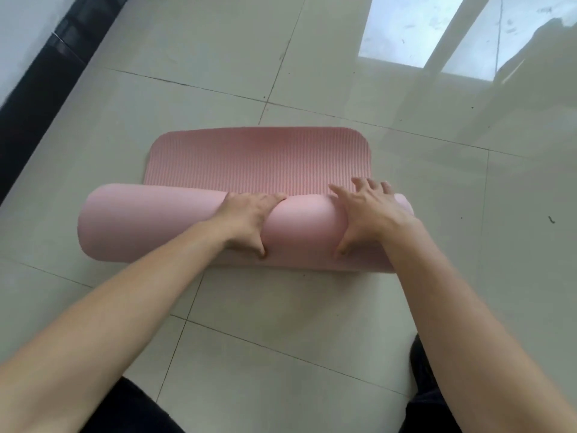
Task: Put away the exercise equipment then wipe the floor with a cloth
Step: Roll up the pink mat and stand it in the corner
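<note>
A pink exercise mat [259,157] lies on the tiled floor, most of it wound into a thick roll [146,223] that runs left to right. A short ribbed flap still lies flat beyond the roll. My left hand [249,220] grips the middle of the roll, fingers curled over its far side and thumb on the near side. My right hand [368,210] presses on the roll's right part with spread fingers reaching over the top. No cloth is in view.
Pale glossy floor tiles [312,307] surround the mat. A dark skirting strip and a wall [40,73] run along the far left. Bright window light reflects on the floor [399,29] at the far right. My dark-clad knees [431,385] are at the bottom edge.
</note>
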A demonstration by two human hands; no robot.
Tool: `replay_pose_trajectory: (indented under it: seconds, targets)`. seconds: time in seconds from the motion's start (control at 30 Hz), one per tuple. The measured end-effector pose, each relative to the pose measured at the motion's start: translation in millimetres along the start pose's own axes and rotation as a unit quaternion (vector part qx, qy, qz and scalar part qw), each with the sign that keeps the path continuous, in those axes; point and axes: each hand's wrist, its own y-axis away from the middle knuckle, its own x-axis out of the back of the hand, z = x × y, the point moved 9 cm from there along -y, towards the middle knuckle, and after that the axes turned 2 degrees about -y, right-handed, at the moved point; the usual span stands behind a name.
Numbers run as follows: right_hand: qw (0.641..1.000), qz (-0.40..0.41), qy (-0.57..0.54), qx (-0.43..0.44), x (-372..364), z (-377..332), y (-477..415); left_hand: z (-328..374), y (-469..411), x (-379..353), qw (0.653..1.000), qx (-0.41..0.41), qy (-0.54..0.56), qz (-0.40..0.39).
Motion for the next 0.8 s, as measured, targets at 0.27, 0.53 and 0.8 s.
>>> replay_pose_trajectory:
  seconds: [0.27, 0.53, 0.8]
  targets:
    - [0.996, 0.085, -0.02, 0.014, -13.8, -28.6, -7.0, -29.8, -6.7, 17.4, 0.997, 0.023, 0.066, -0.024]
    - [0.931, 0.331, -0.149, -0.032, 17.3, -23.6, -28.0, -25.6, 7.6, 1.7, 0.992, 0.104, -0.046, 0.048]
    - [0.972, 0.2, -0.122, 0.004, -4.0, -5.2, -70.0, -67.7, -73.4, 22.6, 0.99, 0.126, -0.062, 0.006]
